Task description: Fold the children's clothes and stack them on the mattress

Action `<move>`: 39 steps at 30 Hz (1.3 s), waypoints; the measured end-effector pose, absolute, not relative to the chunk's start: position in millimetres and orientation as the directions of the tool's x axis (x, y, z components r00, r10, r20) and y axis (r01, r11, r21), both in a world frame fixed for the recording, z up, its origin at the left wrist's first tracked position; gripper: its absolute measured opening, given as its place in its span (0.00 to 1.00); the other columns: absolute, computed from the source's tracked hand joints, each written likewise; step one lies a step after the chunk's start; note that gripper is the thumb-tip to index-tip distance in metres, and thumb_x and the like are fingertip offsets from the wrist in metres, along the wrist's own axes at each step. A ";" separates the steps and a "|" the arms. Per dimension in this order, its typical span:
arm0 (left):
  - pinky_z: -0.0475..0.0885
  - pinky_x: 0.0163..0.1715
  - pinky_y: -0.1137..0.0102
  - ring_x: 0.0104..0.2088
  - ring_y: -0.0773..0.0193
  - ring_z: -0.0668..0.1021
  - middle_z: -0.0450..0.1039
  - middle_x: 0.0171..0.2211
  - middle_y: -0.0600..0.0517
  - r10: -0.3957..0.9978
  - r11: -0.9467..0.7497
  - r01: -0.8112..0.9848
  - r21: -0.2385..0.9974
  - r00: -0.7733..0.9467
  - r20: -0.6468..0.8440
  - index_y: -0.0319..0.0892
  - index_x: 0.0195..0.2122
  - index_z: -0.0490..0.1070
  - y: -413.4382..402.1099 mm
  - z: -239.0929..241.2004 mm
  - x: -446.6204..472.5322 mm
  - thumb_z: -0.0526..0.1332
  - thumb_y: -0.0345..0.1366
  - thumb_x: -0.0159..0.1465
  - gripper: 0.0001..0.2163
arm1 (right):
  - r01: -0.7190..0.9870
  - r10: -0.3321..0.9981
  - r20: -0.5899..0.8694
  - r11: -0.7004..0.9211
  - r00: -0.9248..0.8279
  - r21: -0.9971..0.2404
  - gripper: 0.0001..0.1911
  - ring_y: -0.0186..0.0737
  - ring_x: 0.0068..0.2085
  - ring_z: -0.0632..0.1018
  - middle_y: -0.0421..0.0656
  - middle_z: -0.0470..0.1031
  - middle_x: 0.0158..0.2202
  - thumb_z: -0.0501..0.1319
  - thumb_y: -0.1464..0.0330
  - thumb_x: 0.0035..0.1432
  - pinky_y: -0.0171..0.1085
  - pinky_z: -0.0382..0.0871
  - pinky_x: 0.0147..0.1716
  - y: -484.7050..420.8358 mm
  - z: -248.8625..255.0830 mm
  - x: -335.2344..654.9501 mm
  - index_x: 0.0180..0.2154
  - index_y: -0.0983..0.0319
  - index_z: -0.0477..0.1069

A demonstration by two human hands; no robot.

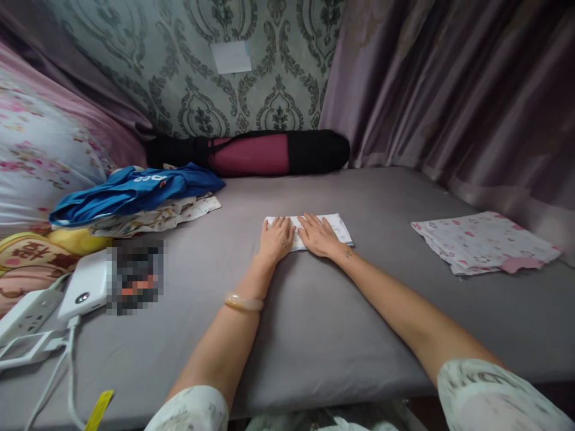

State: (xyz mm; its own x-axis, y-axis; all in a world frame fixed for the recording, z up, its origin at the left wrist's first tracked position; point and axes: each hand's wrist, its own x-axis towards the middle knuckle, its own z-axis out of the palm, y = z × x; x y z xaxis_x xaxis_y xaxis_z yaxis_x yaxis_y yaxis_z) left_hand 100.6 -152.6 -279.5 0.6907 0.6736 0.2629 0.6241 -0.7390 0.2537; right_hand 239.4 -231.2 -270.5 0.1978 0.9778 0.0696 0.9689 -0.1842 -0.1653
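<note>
A small folded white cloth with a faint print lies flat on the grey bed sheet. Both hands press on it from above, side by side. On its left part rests my left hand, fingers stretched out and a bangle on the forearm. My right hand lies flat on its middle, fingers spread. The cloth's right end shows beyond the right hand; much of its surface is hidden under the palms. Further right lies another folded cloth, white with pink and red prints and a pink patch at its near edge.
At the left, a blue garment tops a pile of light printed clothes. Nearer are a white power bank, a power strip and cables. A long black and maroon bag lies along the wall. Curtains hang at right.
</note>
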 end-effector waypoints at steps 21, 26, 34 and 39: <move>0.48 0.64 0.48 0.68 0.51 0.53 0.53 0.68 0.44 0.708 -0.702 0.687 0.188 0.703 0.072 0.45 0.66 0.56 -155.3 -276.0 100.3 0.40 0.47 0.71 0.25 | 0.939 0.949 0.040 -0.302 0.312 -0.162 0.31 0.51 0.68 0.52 0.53 0.52 0.68 0.40 0.57 0.69 0.55 0.43 0.64 -251.2 -275.3 274.6 0.66 0.65 0.54; 0.55 0.63 0.54 0.67 0.50 0.56 0.55 0.66 0.40 0.781 -0.617 0.722 0.315 0.611 0.130 0.42 0.64 0.58 -138.3 -277.5 95.5 0.53 0.47 0.66 0.27 | 0.816 0.889 0.079 -0.375 0.451 -0.439 0.28 0.43 0.67 0.57 0.53 0.54 0.68 0.41 0.62 0.69 0.44 0.53 0.63 -248.8 -259.4 297.7 0.65 0.68 0.55; 0.71 0.45 0.67 0.48 0.52 0.78 0.77 0.45 0.39 0.965 -0.202 0.853 0.480 0.257 -0.050 0.36 0.49 0.71 -118.5 -252.3 64.7 0.59 0.46 0.62 0.21 | 0.439 0.712 -0.208 -0.608 0.671 -0.662 0.15 0.38 0.31 0.80 0.48 0.81 0.34 0.53 0.67 0.65 0.32 0.72 0.29 -272.1 -249.8 347.5 0.42 0.66 0.77; 0.67 0.30 0.71 0.35 0.55 0.79 0.78 0.29 0.47 0.954 -0.160 0.857 0.489 0.261 -0.146 0.41 0.32 0.75 -119.5 -247.6 69.8 0.65 0.47 0.55 0.14 | 0.455 0.700 -0.242 -0.648 0.672 -0.610 0.14 0.34 0.20 0.74 0.44 0.75 0.21 0.59 0.62 0.62 0.30 0.64 0.20 -272.4 -250.6 338.4 0.31 0.65 0.77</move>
